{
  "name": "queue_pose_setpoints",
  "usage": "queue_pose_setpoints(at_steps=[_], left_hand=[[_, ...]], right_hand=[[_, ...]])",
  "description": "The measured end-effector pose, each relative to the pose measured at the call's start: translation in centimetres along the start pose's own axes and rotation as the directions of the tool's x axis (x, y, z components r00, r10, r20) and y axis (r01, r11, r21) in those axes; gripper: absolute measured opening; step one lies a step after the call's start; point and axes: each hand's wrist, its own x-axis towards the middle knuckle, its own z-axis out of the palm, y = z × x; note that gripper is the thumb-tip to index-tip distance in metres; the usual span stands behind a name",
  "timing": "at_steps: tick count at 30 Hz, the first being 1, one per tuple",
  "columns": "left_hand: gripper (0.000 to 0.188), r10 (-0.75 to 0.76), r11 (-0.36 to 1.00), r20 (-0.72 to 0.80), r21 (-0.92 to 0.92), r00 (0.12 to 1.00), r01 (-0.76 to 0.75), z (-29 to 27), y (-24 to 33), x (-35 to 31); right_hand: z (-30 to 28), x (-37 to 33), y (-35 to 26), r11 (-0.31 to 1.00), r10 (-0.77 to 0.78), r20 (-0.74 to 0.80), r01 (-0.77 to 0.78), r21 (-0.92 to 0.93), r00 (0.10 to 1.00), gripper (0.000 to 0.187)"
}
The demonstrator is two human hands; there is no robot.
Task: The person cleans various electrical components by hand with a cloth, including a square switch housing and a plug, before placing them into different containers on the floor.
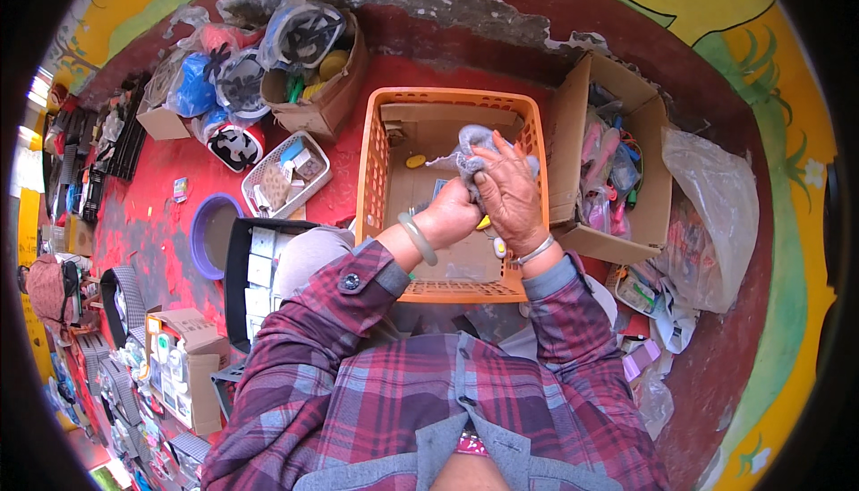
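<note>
Grey cloth (472, 153) at frame centre, above orange crate (374, 178); pinched under right hand (508, 194) fingers | left hand (450, 215) fisted around small yellow item (484, 222), touching right | cardboard box (573, 124) right of crate

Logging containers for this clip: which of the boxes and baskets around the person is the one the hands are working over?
The orange plastic crate straight ahead; both hands hold a grey cloth above it. The cardboard boxes stand off to either side.
</note>
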Motion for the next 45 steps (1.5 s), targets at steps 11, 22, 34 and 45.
queue_pose_setpoints(at_steps=[11, 22, 34, 45], left_hand=[[0.054, 0.31, 0.831, 0.017, 0.481, 0.951, -0.28, -0.4, -0.2, 0.6], [0.056, 0.208, 0.904, 0.038, 0.375, 0.977, -0.207, -0.1, 0.0, -0.4], [0.047, -0.107, 0.729, -0.035, -0.683, 0.994, 0.054, -2.1, 3.1, 0.5], [0.053, -0.139, 0.833, 0.203, -0.506, 0.969, 0.225, -1.8, 2.8, -0.3]], right_hand=[[1.3, -1.0, 0.2, 0.991, 0.118, -0.044, -0.115, 0.069, 0.992, 0.032], [1.2, -1.3, 4.9, 0.606, 0.659, 0.127, -0.623, 0.494, 0.741, 0.037], [1.6, -1.6, 3.0, 0.442, 0.668, 0.149, -0.55, 0.709, 0.729, 0.042], [1.1, -1.1, 2.5, 0.628, 0.62, -0.056, -0.453, 0.633, 0.783, 0.04]])
